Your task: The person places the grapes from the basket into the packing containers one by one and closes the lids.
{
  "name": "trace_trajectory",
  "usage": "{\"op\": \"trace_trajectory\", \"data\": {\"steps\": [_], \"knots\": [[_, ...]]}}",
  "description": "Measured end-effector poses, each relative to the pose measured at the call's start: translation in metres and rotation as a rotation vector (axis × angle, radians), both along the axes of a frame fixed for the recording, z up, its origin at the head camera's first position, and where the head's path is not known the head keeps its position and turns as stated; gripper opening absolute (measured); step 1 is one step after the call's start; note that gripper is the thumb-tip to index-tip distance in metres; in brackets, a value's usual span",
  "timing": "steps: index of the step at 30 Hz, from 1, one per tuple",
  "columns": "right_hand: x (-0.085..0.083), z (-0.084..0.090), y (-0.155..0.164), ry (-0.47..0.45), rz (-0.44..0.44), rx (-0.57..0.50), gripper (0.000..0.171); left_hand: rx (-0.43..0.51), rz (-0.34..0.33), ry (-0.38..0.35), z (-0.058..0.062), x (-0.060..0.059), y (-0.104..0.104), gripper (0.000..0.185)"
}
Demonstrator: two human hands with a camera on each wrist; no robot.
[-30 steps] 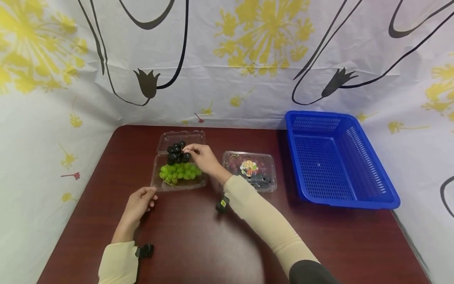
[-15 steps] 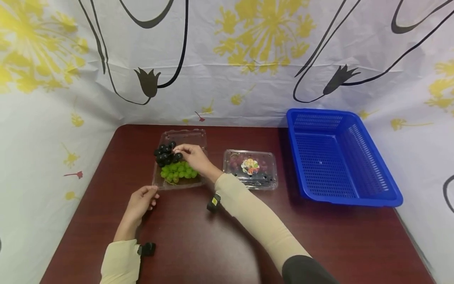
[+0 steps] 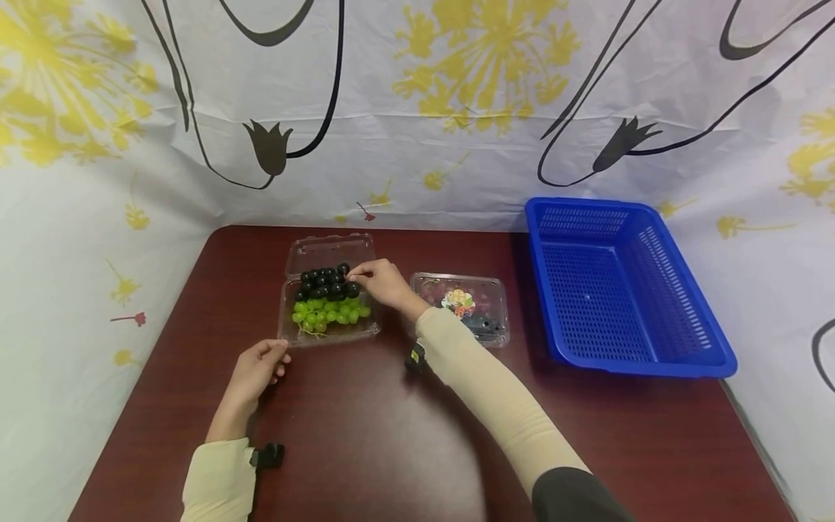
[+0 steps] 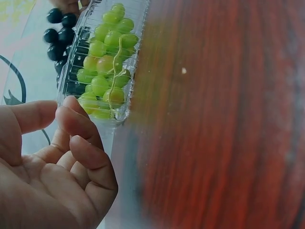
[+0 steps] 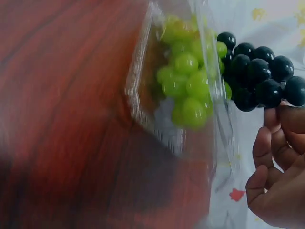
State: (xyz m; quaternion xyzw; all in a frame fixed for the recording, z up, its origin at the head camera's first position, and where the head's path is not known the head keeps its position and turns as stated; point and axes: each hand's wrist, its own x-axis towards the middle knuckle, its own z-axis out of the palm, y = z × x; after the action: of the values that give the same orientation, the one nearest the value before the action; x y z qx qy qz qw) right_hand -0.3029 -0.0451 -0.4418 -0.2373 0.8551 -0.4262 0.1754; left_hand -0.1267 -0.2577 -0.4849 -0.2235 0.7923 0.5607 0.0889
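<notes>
An open clear plastic clamshell box (image 3: 352,333) lies at the table's left, its lid (image 3: 331,251) folded back toward the wall. Green grapes (image 3: 329,313) fill the front part of its tray. Behind them, a bunch of black grapes (image 3: 322,285) hangs at the back part of the tray. My right hand (image 3: 386,284) pinches that bunch at its right end; the right wrist view shows the black grapes (image 5: 259,71) above my fingertips. My left hand (image 3: 256,370) holds the box's near left corner between thumb and index finger, seen closely in the left wrist view.
A closed clear box (image 3: 491,296) of dark red and black grapes with a round fruit sticker (image 3: 459,304) sits right of the open one. Farther right stands a blue perforated basket (image 3: 554,319). A patterned white cloth (image 3: 457,174) hangs behind the brown table (image 3: 365,435).
My right hand has carried the black grapes left, then back right, and the bunch now spreads wider behind the green grapes. My left hand has stayed at the box corner.
</notes>
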Motion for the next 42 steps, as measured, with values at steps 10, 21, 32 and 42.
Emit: {"op": "trace_trajectory", "data": {"steps": [10, 21, 32, 42], "knots": [[-0.002, 0.006, 0.006, 0.174, -0.087, 0.160, 0.017, 0.001, 0.005, -0.002, 0.000, 0.000, 0.001, 0.044], [0.025, 0.014, -0.028, 0.808, 0.225, 0.519, 0.035, 0.006, 0.007, 0.000, 0.000, 0.002, 0.001, 0.045], [0.028, 0.001, -0.032, 0.983, 0.193, 0.577, 0.026, 0.009, 0.003, 0.007, 0.001, 0.001, -0.002, 0.041], [0.029, 0.004, -0.027, 0.899, 0.234, 0.621, 0.025, 0.024, -0.007, 0.007, 0.000, -0.001, -0.002, 0.042]]}}
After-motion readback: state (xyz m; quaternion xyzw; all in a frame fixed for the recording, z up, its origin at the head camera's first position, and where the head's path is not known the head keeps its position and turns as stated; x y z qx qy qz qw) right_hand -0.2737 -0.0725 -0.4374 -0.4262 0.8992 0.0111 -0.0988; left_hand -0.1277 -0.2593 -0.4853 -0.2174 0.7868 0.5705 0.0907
